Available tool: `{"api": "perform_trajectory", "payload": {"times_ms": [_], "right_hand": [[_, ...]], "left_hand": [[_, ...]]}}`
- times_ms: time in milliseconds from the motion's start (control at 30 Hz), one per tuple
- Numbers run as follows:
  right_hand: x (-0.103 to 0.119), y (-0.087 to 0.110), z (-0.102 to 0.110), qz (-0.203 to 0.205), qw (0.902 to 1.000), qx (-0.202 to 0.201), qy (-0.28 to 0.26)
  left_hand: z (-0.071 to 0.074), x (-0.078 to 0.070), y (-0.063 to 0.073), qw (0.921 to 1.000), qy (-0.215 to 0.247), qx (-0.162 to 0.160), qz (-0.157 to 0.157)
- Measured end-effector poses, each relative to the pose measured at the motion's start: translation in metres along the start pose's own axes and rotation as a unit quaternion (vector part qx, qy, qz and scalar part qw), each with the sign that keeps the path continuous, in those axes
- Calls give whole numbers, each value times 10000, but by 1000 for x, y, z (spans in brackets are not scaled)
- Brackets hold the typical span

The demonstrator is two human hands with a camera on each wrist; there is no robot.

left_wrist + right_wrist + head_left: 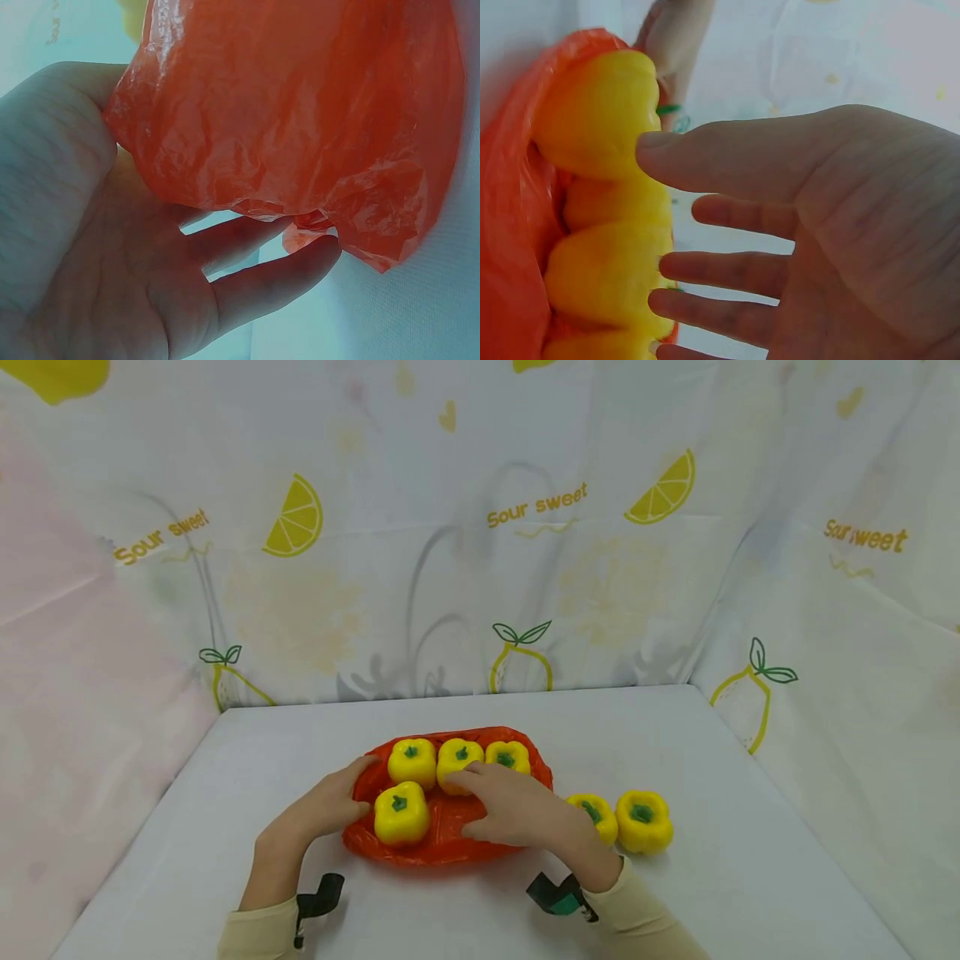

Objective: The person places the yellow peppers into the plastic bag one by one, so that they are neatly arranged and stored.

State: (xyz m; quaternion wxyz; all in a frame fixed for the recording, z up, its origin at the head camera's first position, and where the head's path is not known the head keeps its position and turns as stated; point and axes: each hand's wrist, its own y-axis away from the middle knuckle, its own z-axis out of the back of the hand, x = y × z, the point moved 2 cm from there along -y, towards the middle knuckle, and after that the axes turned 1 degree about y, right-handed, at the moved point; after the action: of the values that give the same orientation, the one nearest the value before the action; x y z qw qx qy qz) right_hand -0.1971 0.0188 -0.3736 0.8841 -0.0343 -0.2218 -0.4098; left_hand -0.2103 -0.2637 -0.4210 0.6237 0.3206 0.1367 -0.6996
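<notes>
A red plastic bag (450,827) lies spread on the white table with several yellow bell peppers on it, each with a green stem. One bell pepper (402,817) sits at the front left of the bag, near my left hand (330,802). That hand rests against the bag's left end; the left wrist view has the bag (300,112) over its spread fingers, hiding parts of them and the thumb. Over the bag's right half, my right hand (517,806) reaches across a back-row bell pepper (459,756) with fingers extended, holding nothing. Its thumb overlaps a bell pepper (600,112) in the right wrist view.
Right of the bag, two more bell peppers stand on the table: one (645,822) in full view, the other (600,814) partly behind my right wrist. White cloth printed with lemons (450,568) hangs behind and along the sides.
</notes>
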Motion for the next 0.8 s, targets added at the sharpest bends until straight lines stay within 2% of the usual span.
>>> {"api": "perform_trajectory", "payload": {"times_ms": [367,567,800], "right_hand": [[-46,28,17,-387,9980,187,-459],[-52,39,26,-700,9953,176,-650],[-58,54,38,-1226,9912,98,-493]], "left_hand": [[-1,-1,1,10000,-14,25,75],[2,-3,3,9999,6,53,122],[0,-3,1,9998,50,58,164]]}}
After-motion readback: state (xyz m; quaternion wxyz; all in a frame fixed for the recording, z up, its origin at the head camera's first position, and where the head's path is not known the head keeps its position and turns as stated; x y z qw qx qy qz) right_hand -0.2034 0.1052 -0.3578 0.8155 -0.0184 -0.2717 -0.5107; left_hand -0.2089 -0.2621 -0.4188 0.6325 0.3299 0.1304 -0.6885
